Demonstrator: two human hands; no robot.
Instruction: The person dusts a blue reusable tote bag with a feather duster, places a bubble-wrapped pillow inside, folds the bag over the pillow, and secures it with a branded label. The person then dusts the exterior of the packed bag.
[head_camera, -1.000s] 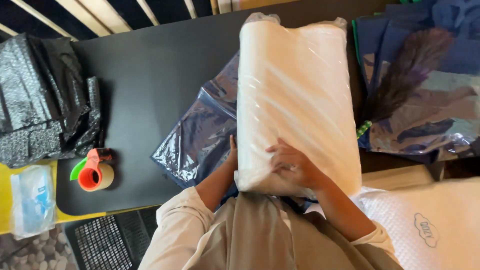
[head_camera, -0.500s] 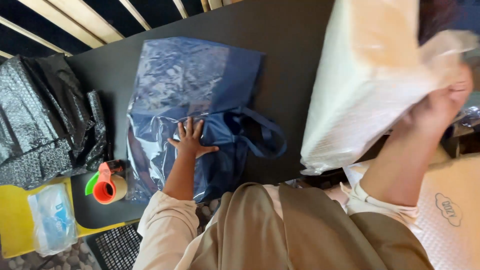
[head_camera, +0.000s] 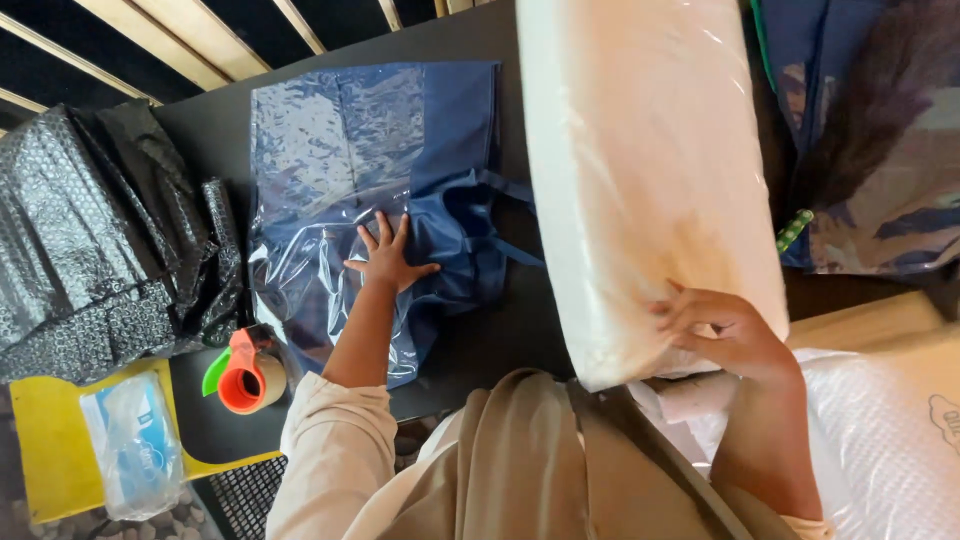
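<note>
My left hand (head_camera: 386, 258) lies flat, fingers spread, on a dark blue bag with a clear plastic front (head_camera: 370, 190) spread on the black table (head_camera: 500, 330). My right hand (head_camera: 722, 330) grips the near end of a long white pillow wrapped in clear plastic (head_camera: 640, 170), held tilted above the table to the right of the bag. The bag's blue handles (head_camera: 490, 230) lie by the pillow's edge.
Black bubble wrap (head_camera: 90, 250) is heaped at the left. An orange tape dispenser (head_camera: 245, 370) sits near the table's front edge beside a yellow tray (head_camera: 45, 440) holding a clear packet (head_camera: 130, 440). More blue bags (head_camera: 870, 140) lie at the right, white packaged bedding (head_camera: 880, 440) below them.
The pillow went from lying on the bag to being lifted off to the right, then swung back toward the middle. My left hand moved onto the uncovered blue bag and stays pressed there.
</note>
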